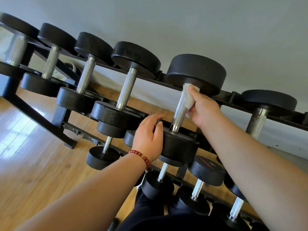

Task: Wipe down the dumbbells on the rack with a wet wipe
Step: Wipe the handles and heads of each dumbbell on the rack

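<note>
Nearest, at the bottom edge, are dark trousers [150, 214] and the lower shelf of the black steel rack [38, 119]. That shelf carries small black dumbbells [101, 157] with smooth bright handles, lying under both forearms.

Above them is the left grip [148, 139], with a red bead bracelet [141, 155] at its wrist. Its fingers curl over the rim of the near head [180, 145] of the task's thing, a large black round-headed dumbbell with a knurled steel handle [179, 110], which rests on the upper shelf. The long axis of the dumbbell runs away from the person toward the wall, with the near head low and the far head [196, 70] high by the back rail [228, 95].

Farther along that axis the right grip [205, 107] is clamped on a crumpled white wet wipe [188, 97], pressing it to the right side of the handle just under the far head. The wipe therefore sits at the handle's far end. I judge the coming stroke runs back down the handle toward the nearer left grip, which steadies the weight.

Nothing lies across the handle. The left neighbour dumbbell [126, 89] has its near head just beside the left grip, and the right neighbour dumbbell [256, 122] stands apart. Beyond are the grey wall [200, 22] and, to the left, the wooden floor [33, 155]
</note>
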Available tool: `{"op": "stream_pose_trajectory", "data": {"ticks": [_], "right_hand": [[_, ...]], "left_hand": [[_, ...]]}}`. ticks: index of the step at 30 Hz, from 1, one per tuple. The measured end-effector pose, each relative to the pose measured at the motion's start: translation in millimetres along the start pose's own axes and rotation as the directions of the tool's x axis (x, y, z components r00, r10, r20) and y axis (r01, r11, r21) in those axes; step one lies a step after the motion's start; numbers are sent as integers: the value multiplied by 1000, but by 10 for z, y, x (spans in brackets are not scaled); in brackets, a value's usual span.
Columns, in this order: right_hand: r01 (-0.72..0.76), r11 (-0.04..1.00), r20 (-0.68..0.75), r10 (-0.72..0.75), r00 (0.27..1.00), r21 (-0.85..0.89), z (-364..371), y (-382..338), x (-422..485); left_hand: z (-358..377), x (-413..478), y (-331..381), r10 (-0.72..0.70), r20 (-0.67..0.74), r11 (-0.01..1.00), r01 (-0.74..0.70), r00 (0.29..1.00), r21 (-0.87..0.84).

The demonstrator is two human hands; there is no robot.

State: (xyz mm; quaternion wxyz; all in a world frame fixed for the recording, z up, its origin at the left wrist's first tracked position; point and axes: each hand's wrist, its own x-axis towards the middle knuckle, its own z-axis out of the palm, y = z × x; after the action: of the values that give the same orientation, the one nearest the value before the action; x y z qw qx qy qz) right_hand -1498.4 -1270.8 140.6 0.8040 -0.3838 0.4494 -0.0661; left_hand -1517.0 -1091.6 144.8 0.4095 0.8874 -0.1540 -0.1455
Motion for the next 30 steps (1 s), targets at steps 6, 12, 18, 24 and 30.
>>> {"op": "stream_pose_trajectory", "data": {"ticks": [6, 12, 18, 24, 30], "right_hand": [[48, 998, -11, -49, 999, -48, 20, 90, -75], [100, 988, 102, -88, 991, -115, -62, 251, -30], [186, 953, 26, -185, 982, -238, -6, 116, -2], [263, 862, 59, -264, 963, -433, 65, 324, -25], [190, 922, -78, -228, 970, -339, 261, 152, 15]], "left_hand": [[0, -8, -9, 2, -3, 1000, -3, 1000, -6], [11, -19, -6, 26, -17, 1000, -26, 1000, -18], [17, -7, -13, 21, -9, 1000, -21, 1000, -21], [20, 7, -27, 22, 0, 1000, -22, 1000, -12], [32, 14, -51, 25, -5, 1000, -25, 1000, -12]]}}
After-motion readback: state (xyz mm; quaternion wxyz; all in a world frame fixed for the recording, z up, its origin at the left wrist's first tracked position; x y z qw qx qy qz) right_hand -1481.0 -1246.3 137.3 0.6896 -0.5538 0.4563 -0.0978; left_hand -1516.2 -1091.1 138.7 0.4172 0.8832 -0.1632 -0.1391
